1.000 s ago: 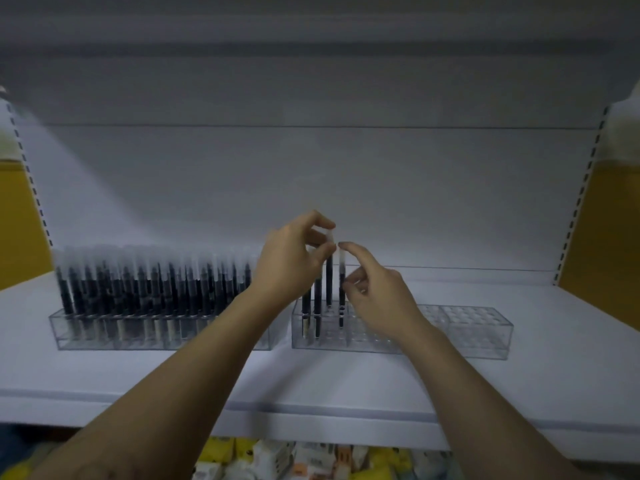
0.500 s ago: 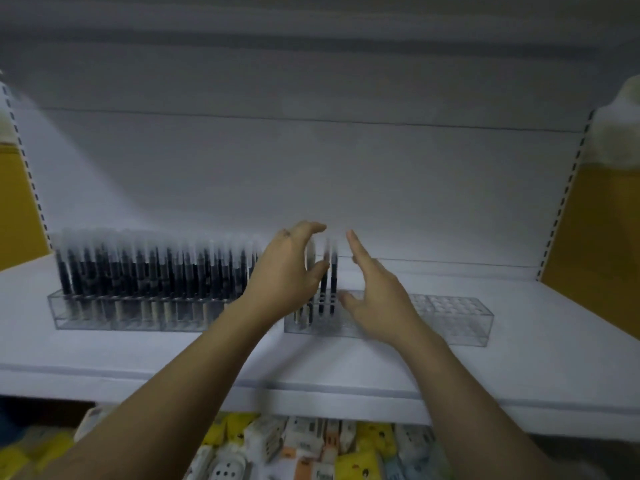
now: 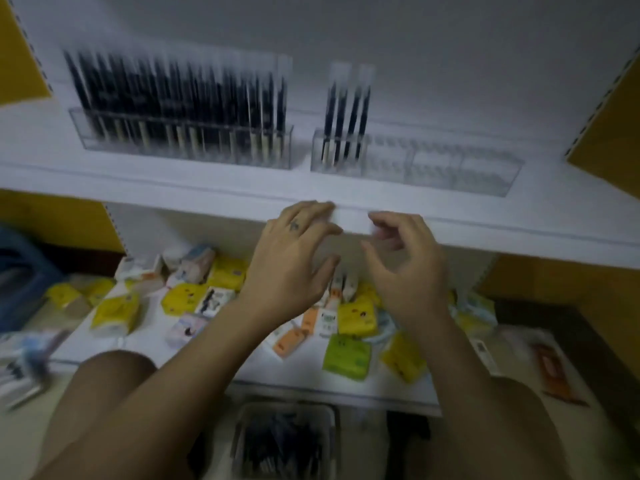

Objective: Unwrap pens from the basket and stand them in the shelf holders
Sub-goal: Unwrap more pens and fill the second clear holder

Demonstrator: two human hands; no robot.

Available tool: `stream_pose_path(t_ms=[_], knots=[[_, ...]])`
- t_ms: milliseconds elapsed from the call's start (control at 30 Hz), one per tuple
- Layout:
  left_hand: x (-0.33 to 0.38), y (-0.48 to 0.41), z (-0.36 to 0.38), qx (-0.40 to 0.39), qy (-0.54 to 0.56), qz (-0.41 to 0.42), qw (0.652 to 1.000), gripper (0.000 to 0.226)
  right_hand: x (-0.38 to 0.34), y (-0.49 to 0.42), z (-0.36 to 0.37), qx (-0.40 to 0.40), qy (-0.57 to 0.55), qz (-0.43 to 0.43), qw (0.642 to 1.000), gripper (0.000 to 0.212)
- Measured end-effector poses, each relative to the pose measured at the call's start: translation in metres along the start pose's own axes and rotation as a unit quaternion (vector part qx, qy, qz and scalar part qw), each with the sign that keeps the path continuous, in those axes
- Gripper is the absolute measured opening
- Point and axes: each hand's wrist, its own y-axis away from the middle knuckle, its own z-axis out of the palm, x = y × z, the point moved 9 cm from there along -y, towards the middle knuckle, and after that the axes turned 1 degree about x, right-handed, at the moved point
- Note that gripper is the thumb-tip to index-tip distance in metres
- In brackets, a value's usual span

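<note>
Pens (image 3: 173, 95) upright on seemingly white shelf (image 3: 207, 181)

A shop: white retail shelves (image 3: 207, 188), racked pens (image 3: 180, 88), small packaged goods (image 3: 356, 315)

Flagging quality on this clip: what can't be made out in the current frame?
Head view only.
- Pens in the left holder: motion blur, count unreadable.
- Basket: cut by bottom edge; contents blurred, wrapping indiscernible.
- Packets on the lower shelf: labels blurred; some hidden behind the left hand and right hand.
</note>
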Motion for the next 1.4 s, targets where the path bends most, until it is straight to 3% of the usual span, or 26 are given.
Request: stream_pose_path(t_ms=[167, 367, 633, 967, 1100, 1233, 1333, 1400], knots=[[0.002, 0.056, 0.029, -0.009, 0.002, -0.014, 1.000, 0.034, 0.043, 0.079, 0.041, -0.090, 0.027, 0.093, 0.991, 0.031], [-0.024, 0.138, 0.111, -0.159, 0.005, -0.098, 0.982, 0.046, 0.097, 0.156, 0.094, -0.262, 0.067, 0.187, 0.944, 0.055], [-0.066, 0.250, 0.183, -0.338, 0.004, -0.231, 0.912, 0.064, 0.140, 0.246, 0.131, -0.401, 0.121, 0.248, 0.874, 0.065], [-0.088, 0.347, 0.230, -0.504, 0.040, -0.345, 0.791, 0.063, 0.179, 0.316, 0.182, -0.587, 0.166, 0.262, 0.748, 0.060], [-0.104, 0.376, 0.242, -0.530, 0.056, -0.361, 0.766, 0.055, 0.197, 0.354, 0.201, -0.631, 0.126, 0.320, 0.695, 0.027], [-0.122, 0.406, 0.254, -0.572, 0.044, -0.354, 0.739, 0.040, 0.206, 0.417, 0.229, -0.696, 0.084, 0.338, 0.628, 0.011], [-0.132, 0.433, 0.270, -0.577, 0.074, -0.398, 0.709, 0.041, 0.212, 0.453, 0.243, -0.736, 0.073, 0.340, 0.581, 0.019], [-0.133, 0.450, 0.278, -0.576, 0.098, -0.429, 0.688, 0.044, 0.218, 0.462, 0.253, -0.740, 0.072, 0.352, 0.569, 0.026]])
